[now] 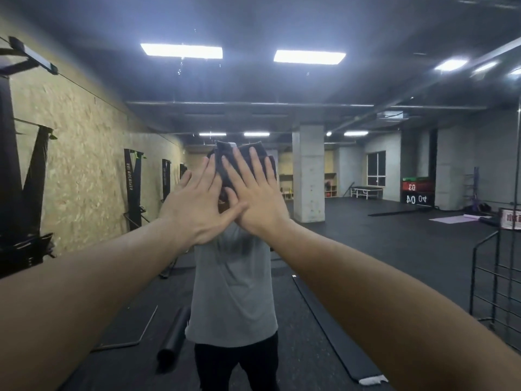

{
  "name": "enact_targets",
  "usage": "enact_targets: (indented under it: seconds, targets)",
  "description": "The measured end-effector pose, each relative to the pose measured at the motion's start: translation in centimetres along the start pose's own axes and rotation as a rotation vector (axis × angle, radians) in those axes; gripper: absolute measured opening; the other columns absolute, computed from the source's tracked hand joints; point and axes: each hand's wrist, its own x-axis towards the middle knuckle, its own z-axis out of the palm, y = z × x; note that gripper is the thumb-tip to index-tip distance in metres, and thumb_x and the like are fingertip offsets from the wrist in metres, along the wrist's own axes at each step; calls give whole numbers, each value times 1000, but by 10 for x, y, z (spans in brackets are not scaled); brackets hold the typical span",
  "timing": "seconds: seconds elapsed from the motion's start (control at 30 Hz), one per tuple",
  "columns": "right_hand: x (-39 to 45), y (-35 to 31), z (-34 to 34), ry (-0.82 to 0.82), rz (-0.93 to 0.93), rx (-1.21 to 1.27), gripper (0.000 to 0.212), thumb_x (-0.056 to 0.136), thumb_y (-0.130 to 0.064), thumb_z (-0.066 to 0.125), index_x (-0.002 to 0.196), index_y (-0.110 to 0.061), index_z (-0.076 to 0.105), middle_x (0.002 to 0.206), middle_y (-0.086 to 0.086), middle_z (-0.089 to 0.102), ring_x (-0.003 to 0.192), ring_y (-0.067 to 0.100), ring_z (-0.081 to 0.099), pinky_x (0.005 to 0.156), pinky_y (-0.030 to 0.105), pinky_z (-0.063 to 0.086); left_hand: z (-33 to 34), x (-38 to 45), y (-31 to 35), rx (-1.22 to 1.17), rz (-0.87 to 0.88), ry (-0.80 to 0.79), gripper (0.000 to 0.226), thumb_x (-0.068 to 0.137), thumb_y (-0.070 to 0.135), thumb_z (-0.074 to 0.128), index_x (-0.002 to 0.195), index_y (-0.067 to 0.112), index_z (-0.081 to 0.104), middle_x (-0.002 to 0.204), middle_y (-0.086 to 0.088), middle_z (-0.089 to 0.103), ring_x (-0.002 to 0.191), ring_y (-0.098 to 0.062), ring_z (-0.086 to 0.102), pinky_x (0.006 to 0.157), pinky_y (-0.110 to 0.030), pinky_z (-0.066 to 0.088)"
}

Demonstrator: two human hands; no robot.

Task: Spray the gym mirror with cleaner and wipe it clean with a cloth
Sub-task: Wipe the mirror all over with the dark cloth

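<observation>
The gym mirror (366,170) fills the whole view straight ahead, with droplets and streaks near its top. A dark grey cloth (239,153) lies flat against the glass at about head height. My left hand (197,204) and my right hand (253,193) both press on the cloth with flat, spread fingers, the thumbs crossing below it. The cloth's lower part is hidden behind my hands. My own reflection in a grey shirt (234,277) stands behind the hands. No spray bottle is in view.
Reflected in the glass: an OSB wall with black machines (132,187) at left, a concrete pillar (308,173), numbered boxes (417,191), a rolled mat (173,334) and a long dark mat (335,331) on the floor. A black wire rack (496,277) stands at right.
</observation>
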Motion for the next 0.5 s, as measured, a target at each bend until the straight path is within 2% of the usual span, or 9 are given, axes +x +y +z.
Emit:
enact_targets:
  seconds: [0.07,0.13,0.23,0.33,0.4,0.5]
  targets:
    - [-7,25,-4,5,-79,-16,60,107,-43,13,164,-25,8,172,3,-3,157,26,-11,127,47,-7,3,0,2,1,-17,8,104,84,83,-9,159,11,-13,167,-7,-22,154,-16,-20,129,-42,3]
    - [-20,57,-5,40,-32,-12,60,106,-44,18,163,-26,12,172,2,3,157,24,-6,128,49,-1,4,0,5,-4,-44,13,100,89,82,-4,160,12,-12,167,-5,-23,154,-15,-21,129,-42,1]
    - [-47,115,-3,72,160,-19,61,106,-45,20,163,-26,10,171,4,1,158,28,-5,128,52,3,9,-3,11,-6,-66,15,93,95,77,5,159,13,-16,166,-2,-26,153,-14,-23,128,-41,-1]
    - [-73,168,-5,53,383,15,62,105,-45,18,164,-26,5,172,6,-3,158,30,-7,128,53,2,16,-9,16,35,-74,5,94,93,79,-2,158,14,-21,164,-2,-31,152,-15,-27,128,-44,-2]
    - [-84,189,-9,100,515,65,63,105,-43,20,164,-24,11,172,10,3,158,34,-1,127,54,3,19,-10,16,42,-83,-6,95,88,79,-7,157,15,-24,164,-2,-32,152,-17,-28,128,-46,-2]
    - [-86,197,-7,169,689,123,63,105,-41,21,165,-22,14,171,15,6,157,39,2,127,55,1,20,-9,14,49,-75,5,97,90,82,0,159,16,-19,165,-2,-28,153,-17,-24,128,-45,0]
